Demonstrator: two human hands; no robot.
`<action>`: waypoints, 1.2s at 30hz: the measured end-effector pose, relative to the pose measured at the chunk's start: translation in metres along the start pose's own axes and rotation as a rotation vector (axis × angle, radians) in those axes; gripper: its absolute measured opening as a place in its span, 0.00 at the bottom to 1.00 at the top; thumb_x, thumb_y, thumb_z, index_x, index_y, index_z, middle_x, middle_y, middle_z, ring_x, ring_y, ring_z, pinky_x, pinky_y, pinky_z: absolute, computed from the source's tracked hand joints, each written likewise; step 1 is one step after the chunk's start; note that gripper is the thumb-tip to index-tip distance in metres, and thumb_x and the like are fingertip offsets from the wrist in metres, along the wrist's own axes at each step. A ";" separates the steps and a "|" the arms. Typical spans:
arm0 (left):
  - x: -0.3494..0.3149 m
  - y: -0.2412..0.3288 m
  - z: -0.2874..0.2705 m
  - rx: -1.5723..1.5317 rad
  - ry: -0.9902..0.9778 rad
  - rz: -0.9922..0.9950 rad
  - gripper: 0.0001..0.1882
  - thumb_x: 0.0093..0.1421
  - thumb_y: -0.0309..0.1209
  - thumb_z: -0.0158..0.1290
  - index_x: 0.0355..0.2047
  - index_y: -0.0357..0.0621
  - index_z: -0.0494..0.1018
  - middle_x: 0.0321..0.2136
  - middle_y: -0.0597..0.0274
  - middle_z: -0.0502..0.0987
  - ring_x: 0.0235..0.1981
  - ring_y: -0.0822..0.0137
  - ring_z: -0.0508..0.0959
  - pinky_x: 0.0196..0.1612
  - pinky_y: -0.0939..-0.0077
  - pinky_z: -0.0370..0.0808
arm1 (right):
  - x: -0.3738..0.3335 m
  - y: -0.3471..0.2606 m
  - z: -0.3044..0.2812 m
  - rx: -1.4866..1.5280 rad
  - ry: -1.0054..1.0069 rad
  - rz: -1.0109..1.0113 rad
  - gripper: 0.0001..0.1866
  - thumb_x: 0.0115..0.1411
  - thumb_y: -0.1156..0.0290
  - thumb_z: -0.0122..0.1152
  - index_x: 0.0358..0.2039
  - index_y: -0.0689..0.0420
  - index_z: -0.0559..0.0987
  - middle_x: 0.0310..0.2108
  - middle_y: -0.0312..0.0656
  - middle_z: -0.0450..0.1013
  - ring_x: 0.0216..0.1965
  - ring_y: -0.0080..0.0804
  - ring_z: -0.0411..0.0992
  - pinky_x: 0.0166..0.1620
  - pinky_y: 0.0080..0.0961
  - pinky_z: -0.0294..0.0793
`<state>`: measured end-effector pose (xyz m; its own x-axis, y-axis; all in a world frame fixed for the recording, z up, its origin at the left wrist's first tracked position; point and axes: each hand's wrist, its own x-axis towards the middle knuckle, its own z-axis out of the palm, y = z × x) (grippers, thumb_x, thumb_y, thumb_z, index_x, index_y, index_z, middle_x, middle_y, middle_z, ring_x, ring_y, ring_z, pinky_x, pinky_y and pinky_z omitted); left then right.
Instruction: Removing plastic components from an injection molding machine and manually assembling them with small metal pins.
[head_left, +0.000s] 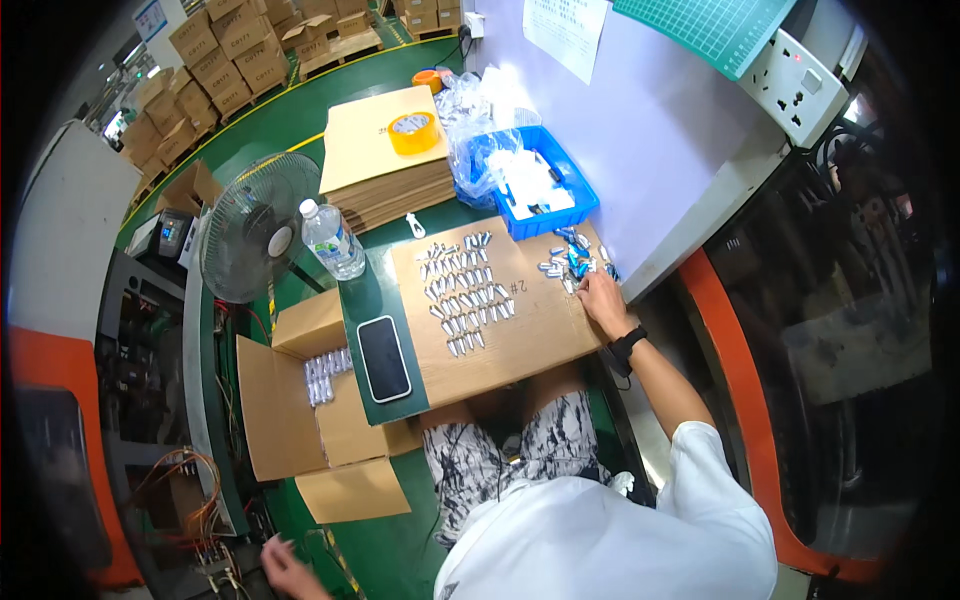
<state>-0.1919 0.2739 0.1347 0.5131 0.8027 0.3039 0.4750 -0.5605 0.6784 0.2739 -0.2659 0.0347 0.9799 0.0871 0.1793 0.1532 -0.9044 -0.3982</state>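
My right hand (603,302), a dark band round its wrist, reaches into a small pile of blue and silver pieces (577,258) at the right of the cardboard sheet (545,330). Its fingertips are brought together at the pile's near edge; what they pinch is too small to name. Rows of small silver, pointed pieces (467,290) lie on the middle of the sheet. Far from the table, at the lower left, hangs my left hand (285,565). Its fingers look loosely apart, and nothing shows in them.
Left on the green table lie a phone (384,358) and a water bottle (333,240). An open carton (350,425) holds several clear-wrapped packs. Behind stand a fan (262,228), stacked cardboard (385,180) with yellow tape (413,132), and a blue bin (553,218) beside the wall.
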 end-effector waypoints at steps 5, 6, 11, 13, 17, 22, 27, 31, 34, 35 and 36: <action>-0.093 0.102 0.153 -0.205 -0.586 -0.039 0.10 0.61 0.31 0.54 0.33 0.35 0.78 0.29 0.55 0.81 0.30 0.67 0.80 0.36 0.71 0.74 | -0.009 0.003 -0.011 0.065 0.069 0.035 0.06 0.50 0.75 0.62 0.30 0.60 0.76 0.34 0.52 0.72 0.37 0.52 0.72 0.41 0.41 0.72; -0.099 0.117 0.170 -0.197 -0.612 0.285 0.08 0.58 0.29 0.56 0.33 0.37 0.79 0.28 0.53 0.80 0.30 0.61 0.80 0.36 0.70 0.75 | -0.013 -0.009 -0.017 0.222 0.098 0.068 0.06 0.51 0.75 0.63 0.30 0.60 0.76 0.32 0.50 0.73 0.35 0.47 0.73 0.39 0.38 0.72; -0.113 0.240 0.230 -0.544 -0.924 0.426 0.06 0.58 0.26 0.56 0.35 0.38 0.77 0.28 0.55 0.80 0.28 0.65 0.80 0.32 0.76 0.74 | -0.080 -0.082 -0.045 1.048 0.092 0.131 0.10 0.57 0.76 0.62 0.40 0.63 0.77 0.26 0.35 0.73 0.27 0.18 0.69 0.32 0.17 0.69; -0.113 0.269 0.232 -0.607 -1.047 0.272 0.08 0.59 0.29 0.56 0.36 0.39 0.77 0.29 0.57 0.79 0.28 0.65 0.80 0.33 0.75 0.76 | -0.112 -0.118 -0.068 1.352 -0.209 0.367 0.10 0.58 0.77 0.60 0.41 0.63 0.77 0.29 0.34 0.76 0.27 0.18 0.69 0.31 0.16 0.69; -0.103 0.287 0.238 -0.731 -1.200 0.163 0.10 0.63 0.30 0.53 0.38 0.34 0.72 0.28 0.57 0.79 0.29 0.69 0.80 0.35 0.77 0.75 | -0.148 -0.145 -0.074 1.572 -0.257 0.490 0.09 0.59 0.77 0.60 0.40 0.63 0.78 0.32 0.37 0.76 0.29 0.17 0.71 0.31 0.14 0.68; -0.097 0.291 0.233 -0.759 -1.281 0.106 0.09 0.65 0.28 0.49 0.38 0.32 0.71 0.30 0.56 0.79 0.30 0.72 0.79 0.35 0.79 0.75 | -0.158 -0.153 -0.073 1.803 -0.382 0.607 0.06 0.60 0.76 0.59 0.38 0.61 0.76 0.29 0.35 0.73 0.29 0.19 0.70 0.32 0.16 0.69; -0.099 0.279 0.228 -0.858 -1.271 0.002 0.09 0.65 0.27 0.49 0.39 0.32 0.71 0.30 0.57 0.79 0.30 0.72 0.79 0.34 0.79 0.76 | -0.156 -0.160 -0.074 1.970 -0.566 0.669 0.04 0.62 0.75 0.58 0.36 0.60 0.74 0.28 0.36 0.72 0.27 0.20 0.69 0.32 0.18 0.69; -0.092 0.289 0.213 -0.770 -1.204 0.040 0.08 0.65 0.27 0.48 0.40 0.32 0.71 0.31 0.58 0.79 0.31 0.72 0.79 0.35 0.79 0.77 | -0.153 -0.164 -0.070 1.959 -0.555 0.643 0.04 0.62 0.76 0.57 0.36 0.61 0.73 0.29 0.38 0.72 0.29 0.22 0.70 0.33 0.20 0.71; -0.087 0.288 0.208 -0.710 -1.168 0.143 0.08 0.66 0.27 0.48 0.40 0.33 0.71 0.31 0.57 0.79 0.32 0.71 0.80 0.35 0.78 0.78 | -0.150 -0.168 -0.069 1.863 -0.501 0.583 0.04 0.62 0.76 0.57 0.37 0.61 0.74 0.30 0.38 0.73 0.29 0.22 0.71 0.33 0.20 0.71; -0.086 0.286 0.209 -0.709 -1.163 0.139 0.08 0.66 0.27 0.48 0.40 0.33 0.71 0.31 0.57 0.79 0.32 0.71 0.80 0.35 0.78 0.78 | -0.150 -0.169 -0.071 1.819 -0.484 0.551 0.04 0.62 0.76 0.57 0.37 0.61 0.74 0.30 0.38 0.73 0.29 0.21 0.71 0.33 0.20 0.71; -0.085 0.285 0.209 -0.736 -1.197 0.088 0.08 0.66 0.27 0.48 0.40 0.32 0.71 0.31 0.57 0.80 0.32 0.71 0.80 0.36 0.78 0.78 | -0.149 -0.169 -0.073 1.818 -0.489 0.551 0.04 0.62 0.76 0.57 0.37 0.61 0.74 0.30 0.38 0.73 0.29 0.21 0.71 0.33 0.20 0.71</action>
<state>0.0490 0.0033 0.1620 0.9871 -0.0945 -0.1292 0.1232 -0.0666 0.9901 0.0929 -0.1560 0.1411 0.8552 0.3699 -0.3630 -0.5154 0.5342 -0.6700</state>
